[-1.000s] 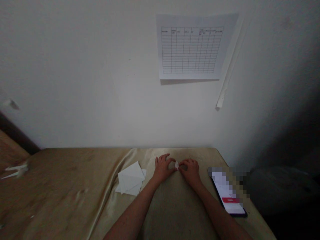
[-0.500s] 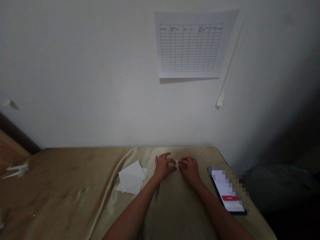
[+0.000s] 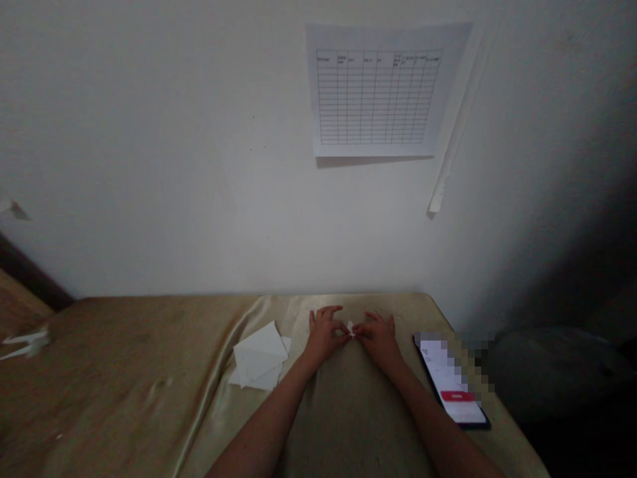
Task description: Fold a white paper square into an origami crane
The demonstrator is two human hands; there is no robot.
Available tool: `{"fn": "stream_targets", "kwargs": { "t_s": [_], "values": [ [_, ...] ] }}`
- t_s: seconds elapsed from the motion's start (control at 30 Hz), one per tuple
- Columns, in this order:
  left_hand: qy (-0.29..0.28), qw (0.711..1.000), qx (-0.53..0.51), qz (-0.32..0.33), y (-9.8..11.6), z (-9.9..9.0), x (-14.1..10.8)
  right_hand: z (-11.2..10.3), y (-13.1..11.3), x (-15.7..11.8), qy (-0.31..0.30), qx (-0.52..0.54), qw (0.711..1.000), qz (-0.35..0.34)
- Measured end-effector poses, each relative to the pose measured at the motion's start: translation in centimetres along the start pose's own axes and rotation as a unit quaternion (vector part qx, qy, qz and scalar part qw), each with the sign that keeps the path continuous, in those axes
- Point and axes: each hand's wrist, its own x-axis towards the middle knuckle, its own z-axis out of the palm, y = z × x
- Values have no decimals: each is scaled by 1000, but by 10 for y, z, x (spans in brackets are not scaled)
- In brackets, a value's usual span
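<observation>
A small white piece, apparently folded paper (image 3: 351, 327), is pinched between both hands just above or on the cloth-covered table (image 3: 348, 425). My left hand (image 3: 326, 334) holds its left side between thumb and index finger, the other fingers raised and spread. From the right, my right hand (image 3: 379, 337) grips it with thumb and index finger, its other fingers lifted. The fingertips hide part of the piece, and its exact shape is too small to tell. Left of my left forearm lies a loose pile of white paper sheets (image 3: 261, 355).
A phone (image 3: 455, 382) with a lit screen lies near the table's right edge. White scraps (image 3: 27, 343) are at the far left. Behind the table, a printed grid sheet (image 3: 373, 96) and a white strip (image 3: 455, 143) are on the wall.
My fingertips have closed in slightly around the small white piece, and less of it shows. The right hand's fingers have shifted a little. The camera view has moved slightly.
</observation>
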Motion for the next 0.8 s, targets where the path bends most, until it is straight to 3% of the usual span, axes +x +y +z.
{"fn": "stream_targets", "kwargs": {
  "t_s": [0.27,0.8],
  "values": [
    [-7,1000,6,27,-2,-1,1,-7,-4,0,-13,-70,997,-21],
    [-13,998,53,36,5,-7,1,-12,-9,-2,-21,-94,993,-67]
  ]
}}
